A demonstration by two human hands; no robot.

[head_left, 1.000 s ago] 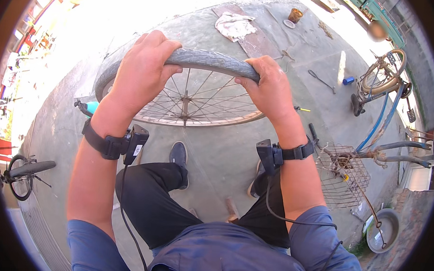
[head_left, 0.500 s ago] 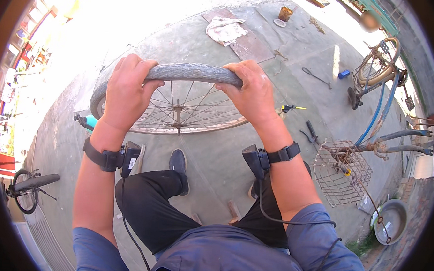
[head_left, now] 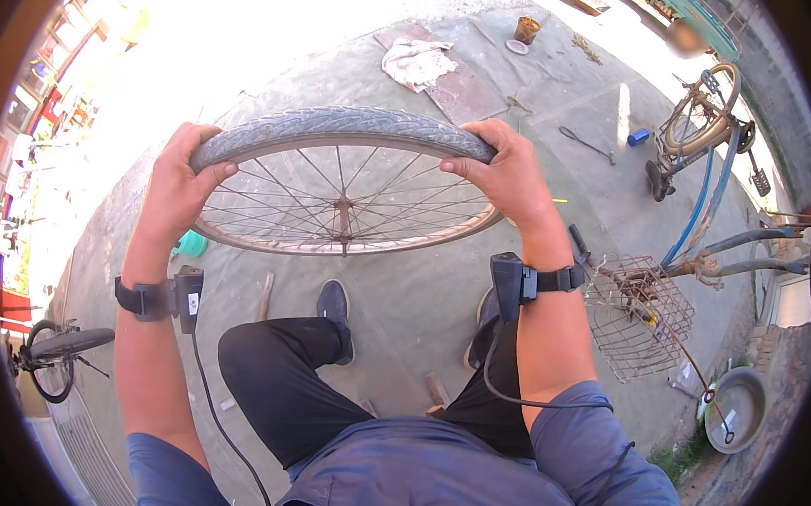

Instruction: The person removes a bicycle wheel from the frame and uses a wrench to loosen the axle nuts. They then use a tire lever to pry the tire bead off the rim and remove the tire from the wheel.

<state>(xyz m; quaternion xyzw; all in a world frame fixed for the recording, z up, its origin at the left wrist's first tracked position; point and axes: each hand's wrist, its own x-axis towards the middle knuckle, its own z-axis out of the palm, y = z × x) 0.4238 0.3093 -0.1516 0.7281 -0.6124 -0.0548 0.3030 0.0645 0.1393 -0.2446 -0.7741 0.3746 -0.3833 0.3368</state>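
A spoked bicycle wheel with a worn grey tyre [head_left: 339,123] is held up in front of me, its hub [head_left: 344,210] in the middle of thin spokes. My left hand [head_left: 181,175] grips the tyre at the wheel's left side, thumb on the inner side and fingers over the tread. On the right side my right hand [head_left: 509,172] clasps it the same way. Between the hands the tread arches across, with the rim just beneath it. Along the lower arc a pale, thin rim edge shows; how the tyre sits there I cannot tell.
At the right lies a bicycle with a blue frame [head_left: 702,203] and a wire basket [head_left: 638,317]. A grey basin [head_left: 735,408], a blue cylinder [head_left: 639,137] and a black-handled tool [head_left: 579,240] are nearby. Farther off are a white cloth [head_left: 418,64] and a rusty tin [head_left: 527,29].
Both hands have moved farther apart along the tyre, left hand leftward and right hand rightward. The wheel appears larger, and more of its tread shows between them.
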